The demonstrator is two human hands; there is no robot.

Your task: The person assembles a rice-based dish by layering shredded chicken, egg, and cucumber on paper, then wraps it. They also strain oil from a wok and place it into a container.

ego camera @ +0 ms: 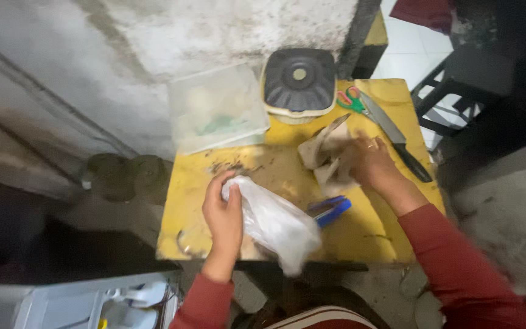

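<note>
my left hand (223, 213) closed on clear plastic bag (275, 222) | my right hand (366, 161) gripping blurred brown paper piece (321, 152) | both over yellow tabletop (366, 234) | blue stapler (330, 210) between

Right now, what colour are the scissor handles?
Scissor handles: green and red, head view.

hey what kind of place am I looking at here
Probably a makeshift food-prep or packing corner: a stained yellow table against a rough plaster wall, with a knife, scissors and a clear lidded box.
</note>
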